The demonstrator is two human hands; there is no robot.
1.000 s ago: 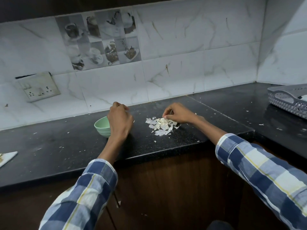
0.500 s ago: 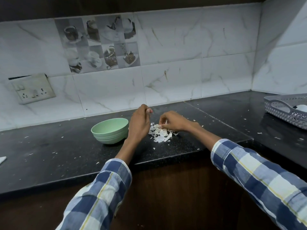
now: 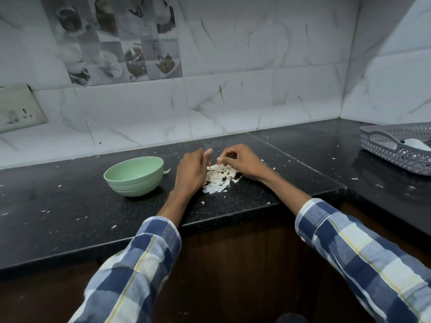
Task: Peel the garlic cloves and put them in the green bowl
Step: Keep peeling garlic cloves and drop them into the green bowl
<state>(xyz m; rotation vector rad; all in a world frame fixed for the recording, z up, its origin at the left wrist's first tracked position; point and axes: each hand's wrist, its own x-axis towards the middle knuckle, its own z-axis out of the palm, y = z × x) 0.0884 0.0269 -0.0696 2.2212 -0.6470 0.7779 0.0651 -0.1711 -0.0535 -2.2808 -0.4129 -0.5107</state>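
Observation:
The green bowl [image 3: 134, 176] stands on the black counter, left of my hands; its contents are hidden by the rim. A pile of white garlic skins [image 3: 218, 181] lies between my hands. My right hand [image 3: 242, 163] hovers over the back of the pile, its fingertips pinched on a small pale garlic clove. My left hand [image 3: 192, 172] rests at the pile's left edge, seen from the back, with the thumb raised close to the right fingertips and nothing visible in it.
Skin flakes are scattered over the black counter [image 3: 70, 206], whose front edge runs just below my wrists. A grey perforated basket [image 3: 394, 150] sits at the far right. A wall socket [image 3: 16, 110] is at the left, with the tiled wall close behind.
My left hand has left the green bowl and come right to the skin pile. My right hand stayed at the pile and lifted slightly with a pinch. The view moved closer.

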